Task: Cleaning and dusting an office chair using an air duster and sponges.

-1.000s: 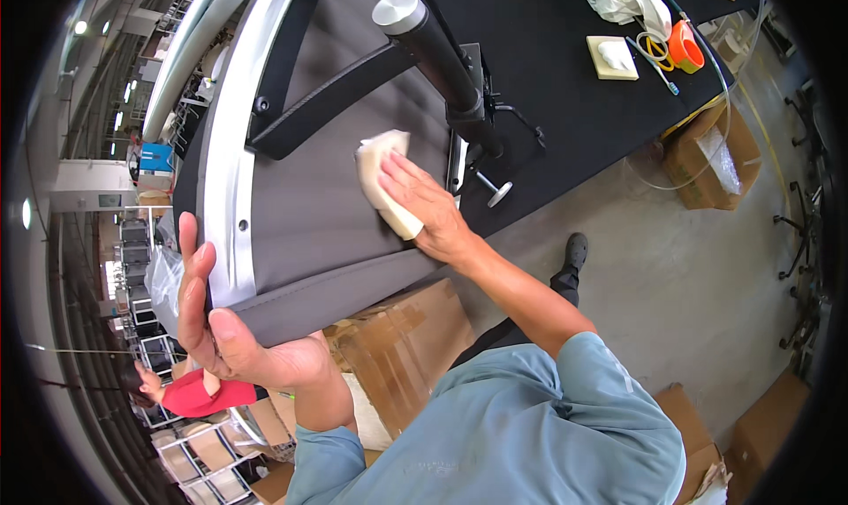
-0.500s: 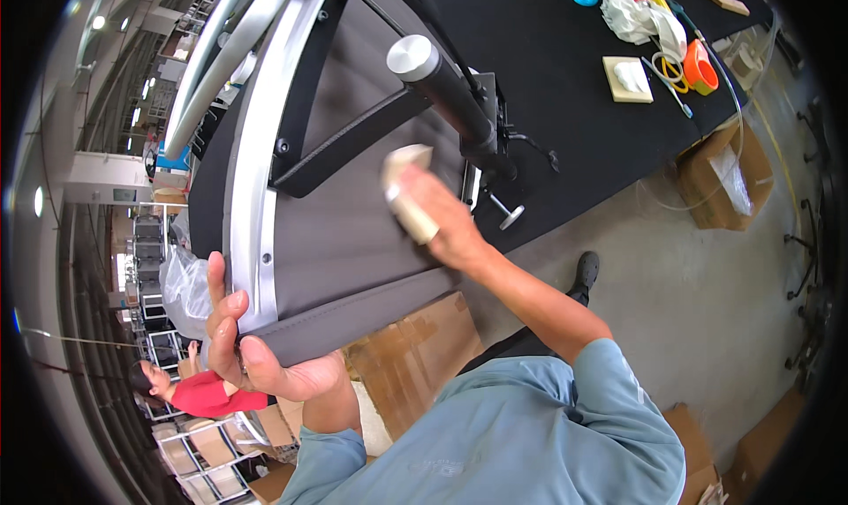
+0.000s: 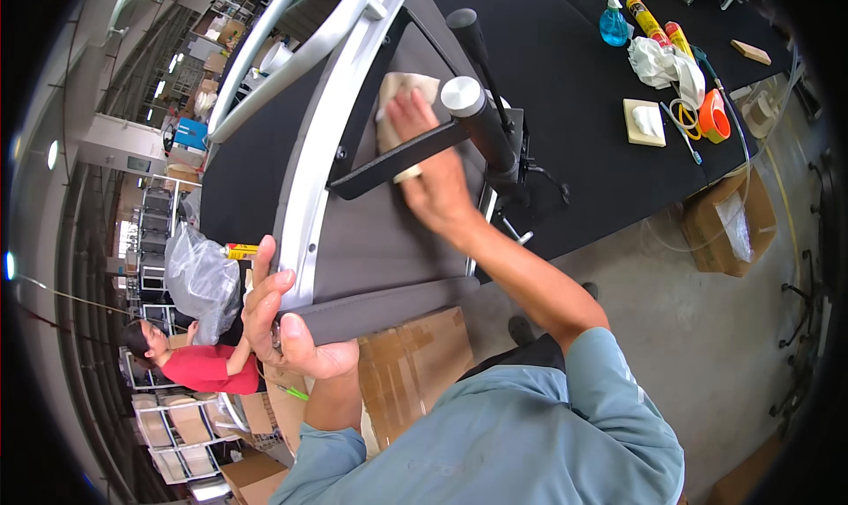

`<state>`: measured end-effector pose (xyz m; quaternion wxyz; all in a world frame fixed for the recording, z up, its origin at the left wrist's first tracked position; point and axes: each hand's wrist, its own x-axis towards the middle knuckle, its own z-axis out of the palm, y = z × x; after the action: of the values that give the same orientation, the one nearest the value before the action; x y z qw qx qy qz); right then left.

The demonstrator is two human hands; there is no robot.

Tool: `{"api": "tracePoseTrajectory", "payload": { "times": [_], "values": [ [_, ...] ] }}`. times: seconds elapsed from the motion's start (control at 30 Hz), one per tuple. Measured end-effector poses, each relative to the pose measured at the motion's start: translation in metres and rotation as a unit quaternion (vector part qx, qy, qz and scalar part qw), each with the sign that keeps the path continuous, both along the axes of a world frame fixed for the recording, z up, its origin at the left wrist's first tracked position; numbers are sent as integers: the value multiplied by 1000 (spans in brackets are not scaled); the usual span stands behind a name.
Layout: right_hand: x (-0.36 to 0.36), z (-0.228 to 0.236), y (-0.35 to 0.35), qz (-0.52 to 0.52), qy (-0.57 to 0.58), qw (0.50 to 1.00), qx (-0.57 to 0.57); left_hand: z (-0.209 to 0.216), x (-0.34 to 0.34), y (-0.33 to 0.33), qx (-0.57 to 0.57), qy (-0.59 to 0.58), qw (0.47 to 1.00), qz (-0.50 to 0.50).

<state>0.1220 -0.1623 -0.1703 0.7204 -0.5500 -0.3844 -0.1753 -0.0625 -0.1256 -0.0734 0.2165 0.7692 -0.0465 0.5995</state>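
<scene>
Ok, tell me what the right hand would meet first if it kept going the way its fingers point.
The right hand points up the grey chair back. Its cloth already overlaps the black crossbar; beyond, probably the silver frame rail, though depth is unclear.

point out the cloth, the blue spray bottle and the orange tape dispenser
cloth [image 3: 395,94], head view, upper folded part above the fingers
blue spray bottle [image 3: 612,24], head view, its blue body
orange tape dispenser [image 3: 712,116], head view, its orange side

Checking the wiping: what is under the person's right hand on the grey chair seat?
A folded beige cloth lies pressed under the right hand on the grey fabric chair seat. The fabric beneath it is hidden.
</scene>
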Motion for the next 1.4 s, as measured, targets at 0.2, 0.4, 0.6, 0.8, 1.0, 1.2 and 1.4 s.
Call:
{"api": "tracePoseTrajectory", "payload": {
  "times": [0.2, 0.4, 0.6, 0.8, 1.0, 1.2, 1.4],
  "values": [
    [-19, -21, -35, 129, -278, 952, 1, -6, -4, 2, -5, 19, 1000, -18],
    [7, 9, 1, -26, 43, 999, 15, -6, -1, -2, -29, 23, 999, -20],
    [-68, 6, -47, 214, -121, 969, 21, -9, 4, -3, -70, -4, 993, -90],
    [-78, -14, -59, 310, -116, 943, 44, -7, 0, -7, -95, -12, 994, -42],
    [-91, -62, -79, 292, 19, 955, -47, -11, 6, -5, -88, -28, 993, -69],
    [-104, -11, -58, 260, -34, 963, 66, -3, 7, -8, -86, -25, 995, -35],
    [-134, -153, -89, 221, 270, 926, -148, -7, 8, -12, -88, -39, 995, -41]
  ]
}}
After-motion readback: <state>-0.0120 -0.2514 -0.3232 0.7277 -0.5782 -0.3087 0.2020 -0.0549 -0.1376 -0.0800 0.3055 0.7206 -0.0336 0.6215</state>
